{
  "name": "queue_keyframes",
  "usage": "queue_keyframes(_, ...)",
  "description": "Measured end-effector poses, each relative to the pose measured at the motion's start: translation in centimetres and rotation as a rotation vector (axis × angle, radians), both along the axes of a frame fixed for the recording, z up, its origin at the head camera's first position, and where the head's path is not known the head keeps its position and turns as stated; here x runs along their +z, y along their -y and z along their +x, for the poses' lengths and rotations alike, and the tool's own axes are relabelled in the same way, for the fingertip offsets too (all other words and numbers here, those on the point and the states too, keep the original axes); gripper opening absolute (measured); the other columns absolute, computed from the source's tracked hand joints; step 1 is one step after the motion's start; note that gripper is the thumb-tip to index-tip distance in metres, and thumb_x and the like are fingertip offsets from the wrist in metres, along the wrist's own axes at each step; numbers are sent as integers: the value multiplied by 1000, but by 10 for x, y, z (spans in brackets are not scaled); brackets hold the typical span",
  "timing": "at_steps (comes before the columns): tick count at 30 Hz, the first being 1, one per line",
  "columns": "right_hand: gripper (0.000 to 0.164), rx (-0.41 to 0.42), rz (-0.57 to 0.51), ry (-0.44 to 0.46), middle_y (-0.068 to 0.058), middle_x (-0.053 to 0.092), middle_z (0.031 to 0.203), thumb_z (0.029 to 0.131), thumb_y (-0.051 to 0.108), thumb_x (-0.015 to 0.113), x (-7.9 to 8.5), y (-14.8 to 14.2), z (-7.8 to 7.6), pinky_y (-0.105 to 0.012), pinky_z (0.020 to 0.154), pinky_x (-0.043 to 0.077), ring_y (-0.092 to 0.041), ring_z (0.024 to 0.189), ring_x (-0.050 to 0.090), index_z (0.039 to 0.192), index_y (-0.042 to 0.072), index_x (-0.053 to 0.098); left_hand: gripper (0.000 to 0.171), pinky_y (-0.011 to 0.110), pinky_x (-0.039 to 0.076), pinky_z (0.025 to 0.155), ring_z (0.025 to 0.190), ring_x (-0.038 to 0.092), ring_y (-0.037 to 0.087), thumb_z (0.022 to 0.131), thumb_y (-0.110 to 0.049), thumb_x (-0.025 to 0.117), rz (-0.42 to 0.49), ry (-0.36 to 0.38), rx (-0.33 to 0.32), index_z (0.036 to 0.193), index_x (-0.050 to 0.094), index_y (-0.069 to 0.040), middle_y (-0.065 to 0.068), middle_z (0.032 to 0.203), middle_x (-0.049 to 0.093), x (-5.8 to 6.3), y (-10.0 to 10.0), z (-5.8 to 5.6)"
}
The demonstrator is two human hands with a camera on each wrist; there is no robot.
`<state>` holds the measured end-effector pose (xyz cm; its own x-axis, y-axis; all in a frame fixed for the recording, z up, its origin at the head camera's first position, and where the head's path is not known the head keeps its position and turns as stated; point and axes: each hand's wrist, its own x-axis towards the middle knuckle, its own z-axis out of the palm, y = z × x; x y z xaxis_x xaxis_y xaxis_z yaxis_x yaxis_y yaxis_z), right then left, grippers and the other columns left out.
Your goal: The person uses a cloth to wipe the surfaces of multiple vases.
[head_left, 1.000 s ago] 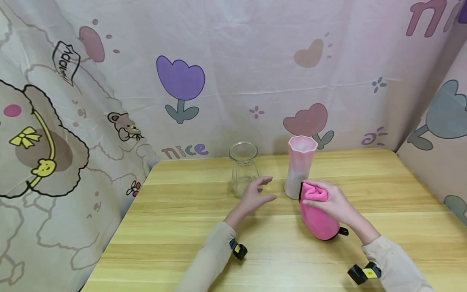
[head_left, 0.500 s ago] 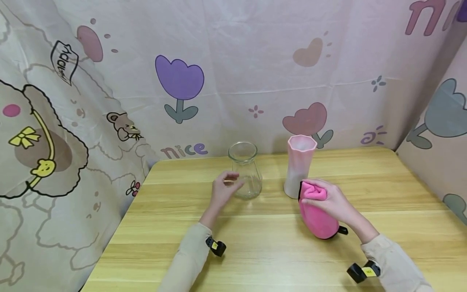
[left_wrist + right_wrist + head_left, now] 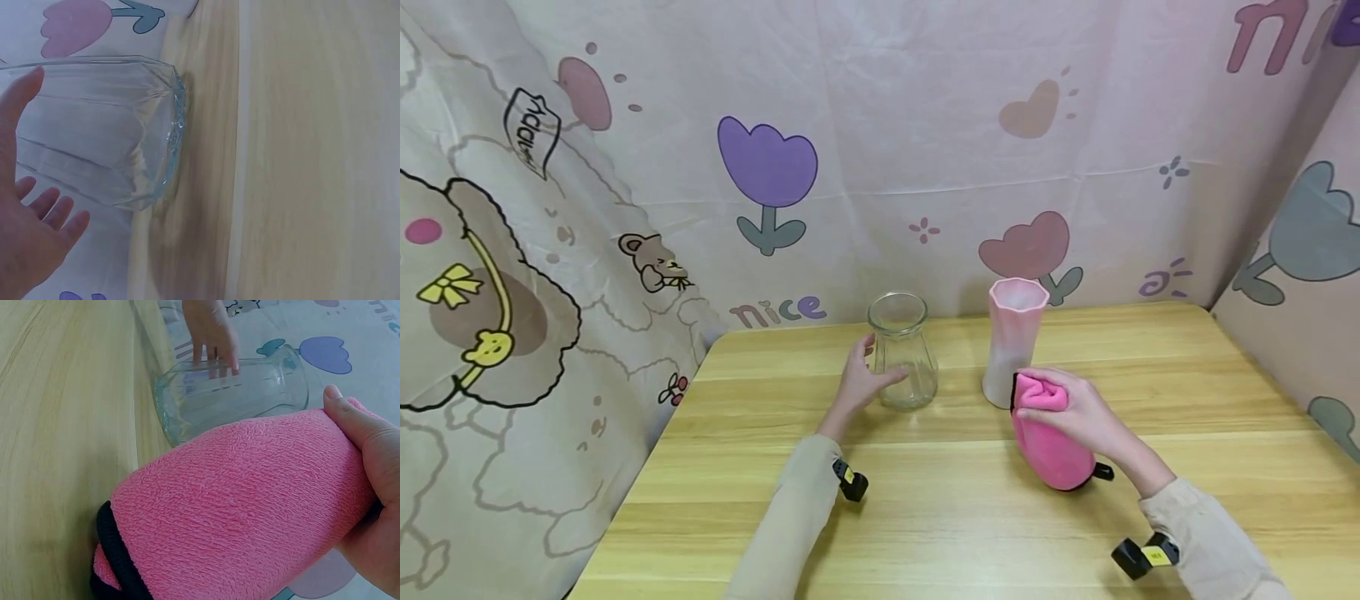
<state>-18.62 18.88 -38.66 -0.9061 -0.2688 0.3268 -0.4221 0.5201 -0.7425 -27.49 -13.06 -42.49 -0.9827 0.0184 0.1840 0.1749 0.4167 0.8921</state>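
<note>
A clear glass vase (image 3: pixel 917 358) with a flared rim stands upright near the back of the table. My left hand (image 3: pixel 859 385) is at its left side, thumb in front and fingers behind, spread apart. In the left wrist view, a gap shows between the fingertips (image 3: pixel 76 226) and the glass. My right hand (image 3: pixel 1086 412) grips a rolled pink towel (image 3: pixel 1054 450) with black edging by its upper end. The towel's fuzzy pile fills much of the right wrist view, where the thumb (image 3: pixel 353 419) lies along its top.
Behind the towel stands a tall pink-and-white vase (image 3: pixel 1017 329), its lower right side partly covered by towel and hand. The wooden table (image 3: pixel 970 533) ends at a printed cloth backdrop (image 3: pixel 880 125) at the back and left.
My left hand has drawn back from in front of the glass vase, moved left, and come around its left side with fingers spreading. My right hand and the towel have stayed nearly still.
</note>
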Motion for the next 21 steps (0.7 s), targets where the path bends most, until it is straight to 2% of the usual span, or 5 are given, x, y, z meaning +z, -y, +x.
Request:
queue_keyframes(3,56,6,1,10,-10,61,115,74,24,75,0,0,0,-15,84,43,-7,100,55,123,6,55,90,47,29,104,126,34,25,66,-26,81,-11,24,-14,138,30,-9,10,138,37,-3,-4,-5)
queue_keyframes(10,56,8,-2,3,-10,61,114,74,23,75,-1,-2,0,-16,82,45,-6,97,55,123,6,55,86,47,30,104,124,37,28,64,-25,82,2,9,-14,134,35,-6,13,133,42,-6,-6,-10)
queue_keyframes(14,56,6,-1,5,-9,61,114,74,24,75,-1,-2,0,-15,83,44,-7,98,55,123,7,55,87,49,31,103,123,38,31,65,-27,81,-31,4,-22,134,34,-3,16,133,42,-6,-5,-8)
queue_keyframes(21,54,-6,23,-13,-10,61,116,75,25,75,-1,-1,-1,-16,87,41,-12,104,54,122,6,56,99,46,34,101,122,39,29,60,-38,83,-82,66,-69,137,31,-6,13,134,42,-2,-4,2)
